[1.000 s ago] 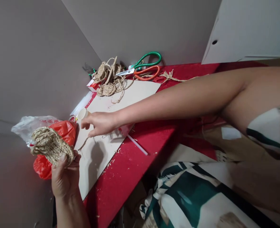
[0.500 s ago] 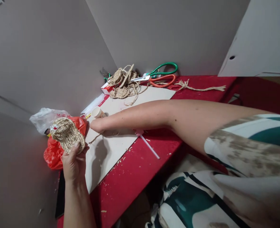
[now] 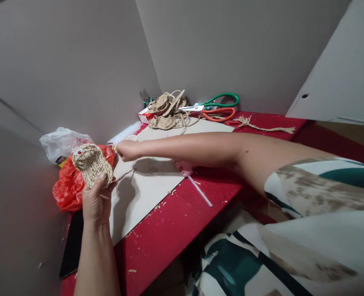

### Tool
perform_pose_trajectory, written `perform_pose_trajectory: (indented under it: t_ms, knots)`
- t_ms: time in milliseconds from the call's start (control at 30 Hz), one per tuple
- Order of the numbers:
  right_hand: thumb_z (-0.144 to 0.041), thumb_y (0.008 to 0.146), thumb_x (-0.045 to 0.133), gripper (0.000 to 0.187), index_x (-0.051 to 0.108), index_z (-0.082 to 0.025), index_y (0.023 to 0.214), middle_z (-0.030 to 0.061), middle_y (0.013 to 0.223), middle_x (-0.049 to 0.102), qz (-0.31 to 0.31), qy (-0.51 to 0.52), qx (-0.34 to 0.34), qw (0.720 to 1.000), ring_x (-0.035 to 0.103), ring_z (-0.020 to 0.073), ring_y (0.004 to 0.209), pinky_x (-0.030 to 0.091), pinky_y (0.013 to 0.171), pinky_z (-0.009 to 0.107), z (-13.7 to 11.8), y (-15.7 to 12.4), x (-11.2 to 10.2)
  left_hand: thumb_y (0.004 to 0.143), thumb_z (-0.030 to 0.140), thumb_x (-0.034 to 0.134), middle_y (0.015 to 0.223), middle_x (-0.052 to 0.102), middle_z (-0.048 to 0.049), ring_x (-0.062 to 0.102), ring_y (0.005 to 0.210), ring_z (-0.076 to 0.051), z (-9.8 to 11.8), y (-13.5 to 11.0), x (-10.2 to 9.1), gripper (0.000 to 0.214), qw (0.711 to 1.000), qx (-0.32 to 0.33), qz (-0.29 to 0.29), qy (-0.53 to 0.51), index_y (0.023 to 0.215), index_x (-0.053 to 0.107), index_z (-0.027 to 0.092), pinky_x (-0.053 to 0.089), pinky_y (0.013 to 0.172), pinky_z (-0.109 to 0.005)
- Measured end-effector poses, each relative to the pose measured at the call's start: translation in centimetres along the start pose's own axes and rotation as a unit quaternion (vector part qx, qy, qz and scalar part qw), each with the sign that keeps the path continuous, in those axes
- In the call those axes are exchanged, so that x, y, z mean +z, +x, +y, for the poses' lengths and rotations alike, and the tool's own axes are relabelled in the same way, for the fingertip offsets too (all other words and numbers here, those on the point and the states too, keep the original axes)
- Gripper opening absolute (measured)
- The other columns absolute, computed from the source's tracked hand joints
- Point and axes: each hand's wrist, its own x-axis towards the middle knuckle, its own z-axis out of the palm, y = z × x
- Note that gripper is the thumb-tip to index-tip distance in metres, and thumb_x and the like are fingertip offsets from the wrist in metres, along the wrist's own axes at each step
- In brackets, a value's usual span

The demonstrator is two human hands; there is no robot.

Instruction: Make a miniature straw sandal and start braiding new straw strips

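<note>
My left hand (image 3: pixel 97 197) grips a small woven straw slipper (image 3: pixel 95 168), thumb on its near end. A clear and red ornament sits at the slipper's upper left, and a thin straw strand (image 3: pixel 124 175) trails right from beside the hand. Across the table stretches my right arm, with my right hand (image 3: pixel 128 150) closed at the white board's (image 3: pixel 157 176) left edge. Its fingertips are mostly hidden, so what they hold cannot be made out. Just behind that hand the rim of a paper cup (image 3: pixel 131 138) shows. The red plastic bag (image 3: pixel 69 187) lies left of both hands.
Several woven straw pieces (image 3: pixel 165 122) and large scissors (image 3: pixel 219 107) with green and orange handles lie at the back. A glue gun (image 3: pixel 184 167) with a clear stick rests by the board's edge. A clear plastic bag (image 3: pixel 63 142) and a black flat object (image 3: pixel 72 246) are left.
My right hand has lifted slightly away from me and now covers most of the paper cup. My left hand still holds the slipper, a little higher. The camera view has shifted slightly.
</note>
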Motion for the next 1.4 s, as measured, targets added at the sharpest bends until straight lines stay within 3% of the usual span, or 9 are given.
perform_pose_trajectory:
  t_ms: [133, 500, 633, 733, 933, 1033, 1133, 1200, 1400]
  knots:
    - [-0.007, 0.074, 0.057, 0.026, 0.072, -0.008, 0.096, 0.0146, 0.098, 0.071, 0.094, -0.097, 0.045, 0.99, 0.064, 0.0208, 0.088, 0.043, 0.07, 0.025, 0.7, 1.4, -2.7, 0.053, 0.022, 0.083, 0.074, 0.069, -0.001, 0.063, 0.057, -0.012, -0.4, 0.1, -0.2, 0.03, 1.0, -0.005, -0.014, -0.004, 0.077, 0.067, 0.015, 0.053, 0.053, -0.024]
    - [-0.011, 0.082, 0.056, 0.026, 0.071, -0.008, 0.103, 0.0179, 0.107, 0.07, 0.058, -0.122, 0.098, 0.986, 0.065, 0.0239, 0.097, 0.046, 0.075, 0.027, 1.3, 0.0, -3.2, 0.054, 0.021, 0.083, 0.081, 0.072, -0.0016, 0.064, 0.058, -0.012, -0.6, 0.2, -0.7, 0.031, 1.0, -0.017, -0.015, -0.018, 0.081, 0.07, 0.015, 0.054, 0.053, -0.023]
    - [-0.021, 0.087, 0.058, 0.02, 0.07, -0.01, 0.099, 0.0084, 0.086, 0.07, -0.123, 0.017, 0.027, 0.992, 0.065, 0.0122, 0.073, 0.047, 0.062, 0.021, 0.5, -2.3, -2.7, 0.053, 0.021, 0.084, 0.078, 0.071, -0.0003, 0.064, 0.058, -0.012, -0.5, 0.2, -0.7, 0.032, 0.999, -0.025, -0.01, -0.024, 0.081, 0.069, 0.015, 0.055, 0.052, -0.023]
    - [-0.031, 0.082, 0.067, 0.024, 0.068, -0.01, 0.094, 0.0048, 0.081, 0.068, -0.29, 0.185, -0.061, 0.937, 0.062, 0.0088, 0.065, 0.046, 0.054, 0.018, -0.2, -4.1, -2.5, 0.055, 0.019, 0.084, 0.077, 0.071, 0.0003, 0.065, 0.06, -0.012, -0.3, 0.1, -0.8, 0.032, 0.999, -0.023, -0.014, -0.029, 0.083, 0.07, 0.015, 0.055, 0.053, -0.022]
    - [-0.027, 0.08, 0.068, 0.045, 0.054, -0.014, 0.121, 0.0107, 0.119, 0.061, 0.05, 0.325, -0.117, 0.937, 0.054, 0.0051, 0.064, 0.043, 0.047, 0.016, -1.8, -5.2, -1.6, 0.057, 0.019, 0.084, 0.075, 0.071, 0.0008, 0.064, 0.06, -0.011, 0.2, 0.0, -1.1, 0.028, 0.999, -0.019, -0.021, -0.043, 0.081, 0.07, 0.015, 0.055, 0.054, -0.022]
    - [-0.028, 0.075, 0.073, 0.063, 0.046, -0.018, 0.132, 0.0098, 0.118, 0.06, 0.027, 0.311, -0.131, 0.941, 0.053, 0.0051, 0.064, 0.044, 0.051, 0.016, -2.1, -5.1, -0.2, 0.057, 0.019, 0.084, 0.078, 0.072, 0.0001, 0.065, 0.063, -0.012, 0.6, -0.2, -1.0, 0.029, 0.998, -0.02, -0.032, -0.044, 0.083, 0.071, 0.015, 0.056, 0.055, -0.021]
    - [-0.033, 0.086, 0.061, 0.026, 0.062, -0.01, 0.098, -0.0001, 0.071, 0.058, -0.032, 0.266, -0.152, 0.951, 0.046, 0.0056, 0.055, 0.038, 0.05, 0.018, -2.0, -5.8, 1.2, 0.054, 0.017, 0.085, 0.076, 0.072, 0.0006, 0.066, 0.063, -0.012, 1.0, -0.4, -0.9, 0.031, 0.998, -0.022, -0.029, -0.05, 0.081, 0.071, 0.015, 0.056, 0.056, -0.022]
    - [-0.03, 0.09, 0.054, 0.026, 0.059, -0.011, 0.073, -0.0042, 0.056, 0.047, -0.038, 0.222, -0.178, 0.958, 0.039, 0.0053, 0.051, 0.033, 0.051, 0.019, -1.8, -6.6, 1.8, 0.053, 0.016, 0.085, 0.074, 0.072, 0.0009, 0.066, 0.062, -0.012, 1.1, -0.4, -0.9, 0.031, 0.998, -0.017, -0.022, -0.057, 0.079, 0.071, 0.015, 0.057, 0.056, -0.022]
    - [-0.019, 0.083, 0.061, 0.01, 0.06, -0.009, 0.086, 0.0023, 0.077, 0.059, 0.08, 0.148, -0.136, 0.976, 0.049, 0.0089, 0.064, 0.04, 0.063, 0.022, -0.9, -6.4, 2.4, 0.051, 0.015, 0.084, 0.069, 0.071, 0.0015, 0.065, 0.058, -0.013, 1.1, 0.0, -1.4, 0.028, 0.997, -0.02, 0.001, -0.069, 0.075, 0.07, 0.015, 0.056, 0.053, -0.022]
